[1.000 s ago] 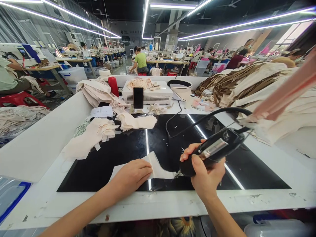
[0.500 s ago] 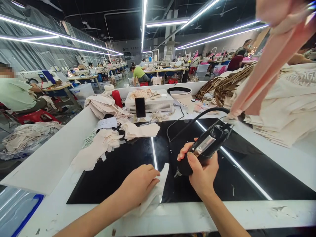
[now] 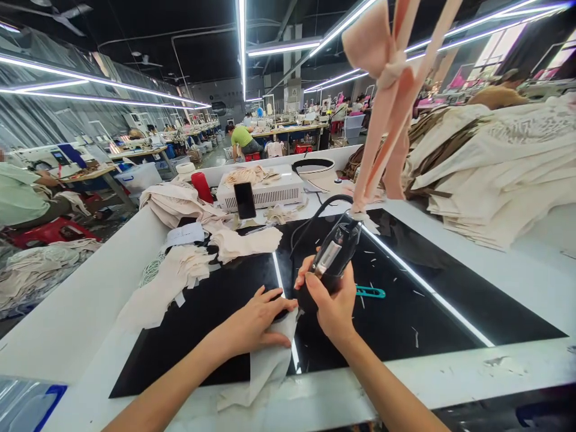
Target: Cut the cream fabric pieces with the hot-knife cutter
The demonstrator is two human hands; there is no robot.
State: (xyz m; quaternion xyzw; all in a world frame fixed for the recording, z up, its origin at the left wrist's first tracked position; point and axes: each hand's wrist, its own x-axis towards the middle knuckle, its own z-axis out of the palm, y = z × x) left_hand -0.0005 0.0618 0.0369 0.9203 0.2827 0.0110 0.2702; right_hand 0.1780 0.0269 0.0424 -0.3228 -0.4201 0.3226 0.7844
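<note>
the left hand [image 3: 256, 321] lies flat, fingers spread, pressing down on a pale piece of fabric [image 3: 265, 366] that rests on the black mat [image 3: 202, 312] of the white worktop [image 3: 495, 366]; the fabric runs from under the palm towards the near edge, its lower end draped over the white rim. the right hand [image 3: 330, 303] is closed around a black handheld cutting tool [image 3: 330, 258], held tilted with its lower end pointing down close to the upper edge of the fabric, just beside the left hand's fingertips; whether the tip touches the cloth cannot be told. a black cable [image 3: 315, 213] loops from the tool's top back across the mat, and pink fabric strips [image 3: 389, 102] hang from above down to the same end of the tool. a teal clip-like thing [image 3: 371, 292] lies on the mat just right of the right hand, among small pale scraps. further back on the left sit heaps of cream cut pieces [image 3: 180, 276], and behind them a white box-shaped unit [image 3: 270, 192] with a dark phone [image 3: 245, 200] leaning against its front and a red spool [image 3: 201, 186] to its left. a tall stack of cream and brown fabric [image 3: 495, 162] fills the right side of the worktop. other people sit at sewing stations in the hall behind.
</note>
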